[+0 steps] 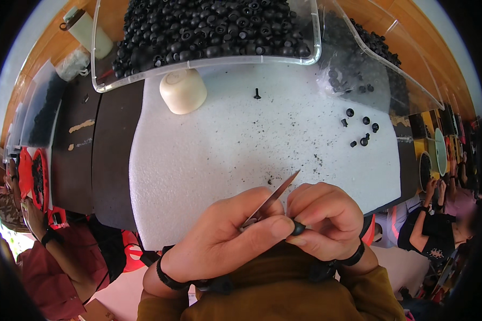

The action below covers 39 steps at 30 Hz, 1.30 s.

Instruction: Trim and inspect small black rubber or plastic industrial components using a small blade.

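My left hand (230, 227) is closed around a pointed knife (276, 197), whose thin blade angles up and away to the right; its handle is hidden in the palm. Between the fingertips of my right hand (332, 216) is pinched a small round black rubber part (299, 228). The left thumb touches this part too. Both hands are close together over the near edge of a white foam sheet (198, 160). Beyond them a lone black piece with a stem (257, 94) stands on the sheet, and black crumbs are scattered about.
A clear bin (206, 62) heaped with black parts stands at the far side, near a cream cup (183, 92). Several loose black parts (366, 121) lie at right by a plastic bag (353, 69). Other people sit left and right; a red tray (45, 176) is at left.
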Available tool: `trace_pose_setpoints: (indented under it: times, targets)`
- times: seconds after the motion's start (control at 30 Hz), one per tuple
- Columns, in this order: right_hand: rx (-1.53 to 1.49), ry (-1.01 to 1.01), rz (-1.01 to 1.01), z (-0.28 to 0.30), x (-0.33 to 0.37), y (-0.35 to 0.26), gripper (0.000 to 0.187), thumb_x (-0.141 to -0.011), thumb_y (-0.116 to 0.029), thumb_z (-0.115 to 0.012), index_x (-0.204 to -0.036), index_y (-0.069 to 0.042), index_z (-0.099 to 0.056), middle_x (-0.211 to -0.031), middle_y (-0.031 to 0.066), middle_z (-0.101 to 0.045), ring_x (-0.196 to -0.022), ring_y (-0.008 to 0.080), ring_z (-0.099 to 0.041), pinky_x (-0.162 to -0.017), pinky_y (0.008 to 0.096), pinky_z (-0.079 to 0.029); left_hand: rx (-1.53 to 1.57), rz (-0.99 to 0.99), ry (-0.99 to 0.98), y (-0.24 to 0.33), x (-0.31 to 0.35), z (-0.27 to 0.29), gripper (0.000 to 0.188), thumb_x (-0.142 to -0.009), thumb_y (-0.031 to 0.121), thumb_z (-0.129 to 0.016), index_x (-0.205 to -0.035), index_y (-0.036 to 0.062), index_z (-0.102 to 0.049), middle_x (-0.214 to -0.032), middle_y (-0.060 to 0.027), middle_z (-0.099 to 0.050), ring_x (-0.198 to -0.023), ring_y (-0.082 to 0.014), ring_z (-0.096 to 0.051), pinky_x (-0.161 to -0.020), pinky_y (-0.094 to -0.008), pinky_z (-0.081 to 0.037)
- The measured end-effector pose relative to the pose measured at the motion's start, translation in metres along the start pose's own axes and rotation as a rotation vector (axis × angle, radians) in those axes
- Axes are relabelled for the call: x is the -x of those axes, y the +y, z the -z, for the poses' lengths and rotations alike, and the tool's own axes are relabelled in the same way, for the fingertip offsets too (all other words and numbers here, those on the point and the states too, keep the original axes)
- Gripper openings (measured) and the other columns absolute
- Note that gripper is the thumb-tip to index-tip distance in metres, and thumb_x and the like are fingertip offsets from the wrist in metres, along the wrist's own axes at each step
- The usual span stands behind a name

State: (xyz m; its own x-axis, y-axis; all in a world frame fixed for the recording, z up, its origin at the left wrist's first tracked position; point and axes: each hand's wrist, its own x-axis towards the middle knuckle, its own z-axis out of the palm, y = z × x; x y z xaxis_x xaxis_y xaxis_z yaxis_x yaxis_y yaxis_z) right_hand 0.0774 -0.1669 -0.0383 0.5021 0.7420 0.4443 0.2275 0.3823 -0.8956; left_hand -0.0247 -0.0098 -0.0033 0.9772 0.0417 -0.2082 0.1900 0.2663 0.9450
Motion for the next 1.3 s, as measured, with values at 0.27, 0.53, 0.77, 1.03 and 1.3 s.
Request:
trace_pose_setpoints:
  times: [0.27, 0.53, 0.77, 1.03, 1.3]
  targets:
    - [0.022, 0.011, -0.009, 0.002, 0.003, 0.003, 0.029, -0.071, 0.003, -0.07, -0.095, -0.003, -0.056, -0.086, 0.0119, -0.06, -0.074, 0.0205, -0.059, -0.064, 0.0282, -0.046, 0.251, 0.094, -0.059, -0.001, 0.0, 0.0, 0.022, -0.089, 0.019, -0.052, -0.087, -0.003, -0.052, -0.066, 0.0008, -0.044, -0.055, -0.0054, -0.035, -0.049, -0.0212, -0.027]
    - [-0.331, 0.04, -0.113, -0.001, 0.007, 0.009, 0.027, -0.076, 0.003, -0.065, -0.1, 0.001, -0.053, -0.096, 0.0129, -0.055, -0.086, 0.0177, -0.054, -0.078, 0.0281, -0.042, -0.846, -0.477, 0.145, -0.009, -0.002, -0.002, 0.02, -0.074, 0.006, -0.064, -0.089, 0.0032, -0.051, -0.068, -0.0097, -0.051, -0.055, -0.0242, -0.055, -0.047, -0.033, -0.044]
    - [-0.531, 0.022, -0.207, -0.004, 0.011, 0.007, 0.025, -0.081, -0.002, -0.063, -0.102, 0.003, -0.051, -0.099, 0.0129, -0.054, -0.089, 0.0173, -0.053, -0.08, 0.0288, -0.041, -0.988, -0.504, 0.148, -0.01, -0.001, -0.006, 0.022, -0.072, 0.008, -0.067, -0.083, 0.0055, -0.049, -0.064, -0.0063, -0.048, -0.051, -0.0224, -0.054, -0.043, -0.0322, -0.044]
    - [-0.597, -0.007, -0.261, -0.002, 0.011, 0.006, 0.021, -0.083, -0.003, -0.061, -0.101, 0.003, -0.051, -0.097, 0.0106, -0.054, -0.089, 0.015, -0.052, -0.081, 0.0263, -0.04, -1.048, -0.523, 0.155, -0.009, 0.002, -0.008, 0.021, -0.071, 0.01, -0.068, -0.078, 0.0066, -0.048, -0.062, -0.0046, -0.048, -0.048, -0.0203, -0.053, -0.042, -0.0311, -0.044]
    - [-0.616, -0.004, -0.279, -0.002, 0.013, 0.004, 0.022, -0.083, -0.003, -0.061, -0.101, 0.002, -0.051, -0.097, 0.01, -0.053, -0.091, 0.015, -0.051, -0.082, 0.0269, -0.04, -1.066, -0.501, 0.14, -0.011, 0.002, -0.008, 0.022, -0.071, 0.01, -0.068, -0.08, 0.0062, -0.048, -0.063, -0.0049, -0.047, -0.049, -0.0202, -0.053, -0.043, -0.0302, -0.044]
